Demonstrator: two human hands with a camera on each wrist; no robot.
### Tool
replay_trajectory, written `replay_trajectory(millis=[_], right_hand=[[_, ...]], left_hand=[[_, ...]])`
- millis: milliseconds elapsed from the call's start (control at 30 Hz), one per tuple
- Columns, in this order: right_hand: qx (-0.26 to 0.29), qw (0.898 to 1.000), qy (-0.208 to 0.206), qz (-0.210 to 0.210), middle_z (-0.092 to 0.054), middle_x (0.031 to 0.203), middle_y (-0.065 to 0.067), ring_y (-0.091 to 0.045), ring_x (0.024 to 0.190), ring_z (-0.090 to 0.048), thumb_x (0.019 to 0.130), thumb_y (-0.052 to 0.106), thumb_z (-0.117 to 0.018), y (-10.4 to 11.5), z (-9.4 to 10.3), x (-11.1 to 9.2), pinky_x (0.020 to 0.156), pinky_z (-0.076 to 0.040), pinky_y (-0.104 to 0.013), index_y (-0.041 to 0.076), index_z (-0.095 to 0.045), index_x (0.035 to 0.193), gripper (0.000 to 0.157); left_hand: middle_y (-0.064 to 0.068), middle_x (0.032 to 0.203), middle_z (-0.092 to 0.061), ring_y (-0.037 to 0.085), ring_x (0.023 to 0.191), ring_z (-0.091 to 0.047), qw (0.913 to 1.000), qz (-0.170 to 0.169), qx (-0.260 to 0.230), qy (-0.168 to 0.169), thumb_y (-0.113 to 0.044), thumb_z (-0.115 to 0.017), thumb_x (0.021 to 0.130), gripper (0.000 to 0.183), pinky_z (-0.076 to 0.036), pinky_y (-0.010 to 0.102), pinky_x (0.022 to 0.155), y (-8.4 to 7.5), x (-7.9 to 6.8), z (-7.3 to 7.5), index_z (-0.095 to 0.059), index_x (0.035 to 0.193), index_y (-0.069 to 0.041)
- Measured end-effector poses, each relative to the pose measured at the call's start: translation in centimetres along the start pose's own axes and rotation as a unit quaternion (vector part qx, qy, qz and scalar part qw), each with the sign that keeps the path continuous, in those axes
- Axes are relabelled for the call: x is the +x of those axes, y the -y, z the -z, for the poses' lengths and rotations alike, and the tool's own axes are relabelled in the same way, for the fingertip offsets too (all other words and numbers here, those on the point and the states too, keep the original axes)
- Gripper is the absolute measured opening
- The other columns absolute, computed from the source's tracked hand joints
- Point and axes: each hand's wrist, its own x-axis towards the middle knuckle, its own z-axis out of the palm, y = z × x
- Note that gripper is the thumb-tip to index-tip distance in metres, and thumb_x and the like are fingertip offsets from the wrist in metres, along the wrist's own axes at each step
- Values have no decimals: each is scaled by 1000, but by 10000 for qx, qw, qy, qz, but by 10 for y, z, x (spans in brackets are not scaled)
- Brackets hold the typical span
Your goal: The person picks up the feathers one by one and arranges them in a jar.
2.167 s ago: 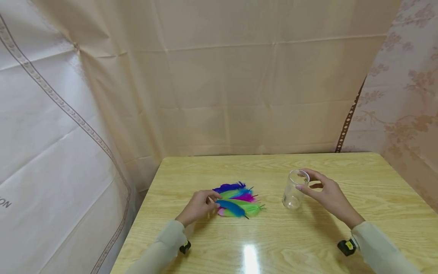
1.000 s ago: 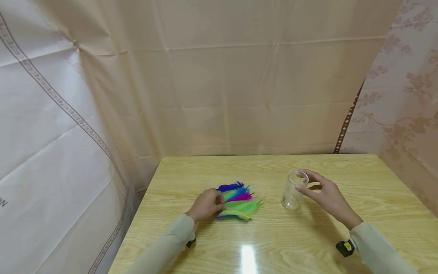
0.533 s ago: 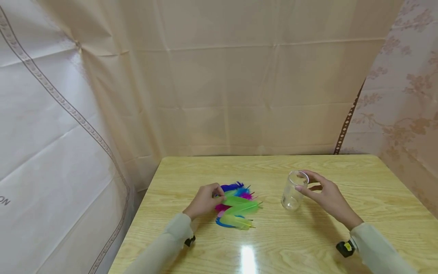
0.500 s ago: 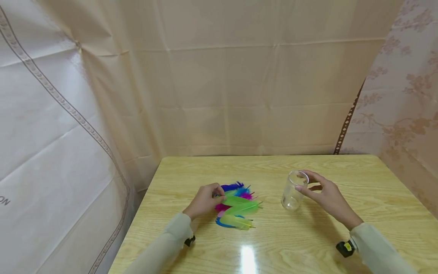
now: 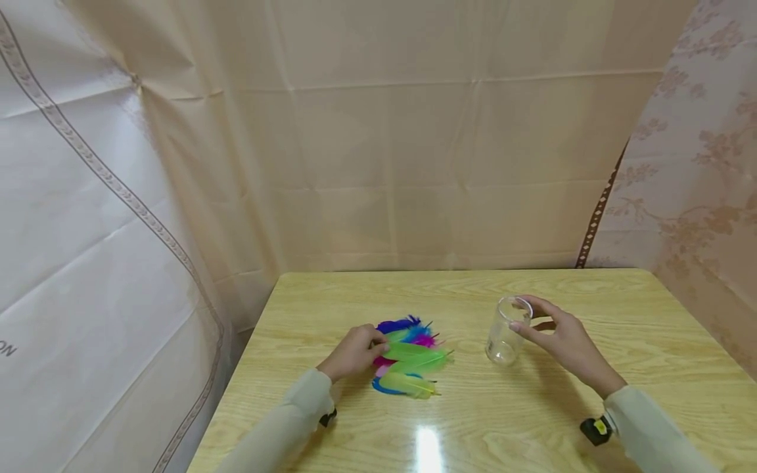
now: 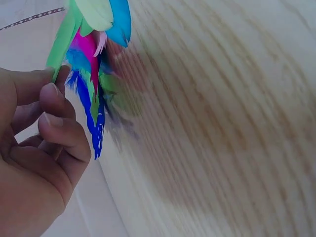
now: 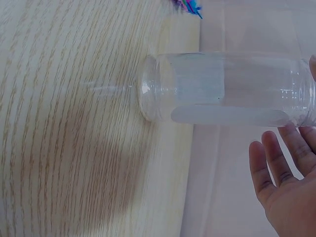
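My left hand [image 5: 353, 353] pinches the end of a green feather [image 6: 60, 49] between thumb and index finger; the other fingers are curled in. In the head view that green feather lies over several dyed feathers on the table: a dark blue feather [image 5: 397, 324] at the far side, magenta and light blue ones in the middle. Nearest me, a yellow-green feather [image 5: 412, 385] overlaps a blue one. My right hand [image 5: 562, 334] holds a clear cylindrical jar [image 5: 503, 334] near its rim, thumb in front and fingers behind. In the right wrist view the jar [image 7: 197, 89] stands upright with nothing inside.
The wood-grain table [image 5: 473, 420] has a glare spot near its front. A beige cloth [image 5: 378, 171] hangs behind it, with a white sheet [image 5: 89, 263] to the left and a floral sheet [image 5: 704, 197] to the right.
The blue and yellow-green feathers have shifted toward me, apart from the rest. My left hand has moved slightly right and now pinches a green feather. The right hand and jar stay put.
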Motion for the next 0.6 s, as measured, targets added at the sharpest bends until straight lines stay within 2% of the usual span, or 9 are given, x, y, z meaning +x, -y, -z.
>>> replay_trajectory(millis=[133, 233, 467, 600], right_hand=[[37, 10000, 11, -31, -57, 136, -13, -34, 110, -61, 99, 37, -71, 0, 0, 0, 77, -56, -31, 16, -47, 154, 64], [41, 10000, 26, -39, -57, 137, -14, -35, 110, -61, 99, 38, -71, 1, 1, -1, 76, -56, -32, 16, -46, 154, 65], [-33, 10000, -37, 25, -57, 135, -13, -33, 110, -60, 100, 38, -70, 0, 0, -1, 79, -55, -30, 15, -47, 153, 63], [-64, 10000, -12, 14, -56, 136, -14, -32, 112, -59, 100, 40, -68, -3, -2, 0, 81, -54, -29, 14, -46, 154, 63]], left_hand=[[-5, 89, -65, 9, 79, -58, 9998, 131, -58, -150, -14, -67, 102, 14, -53, 26, 71, -4, -1, 4, -79, 97, -10], [-5, 89, -68, 9, 78, -60, 9994, 103, -183, -260, -15, -67, 102, 14, -53, 26, 69, -7, -1, 8, -78, 95, -10], [-7, 93, -72, 9, 75, -61, 9980, 241, -380, -434, -19, -66, 103, 14, -53, 26, 68, -9, 0, 15, -78, 100, -13], [-7, 94, -72, 11, 71, -58, 9974, 212, -415, -551, -19, -66, 103, 12, -52, 27, 63, -10, 1, 19, -78, 103, -14]])
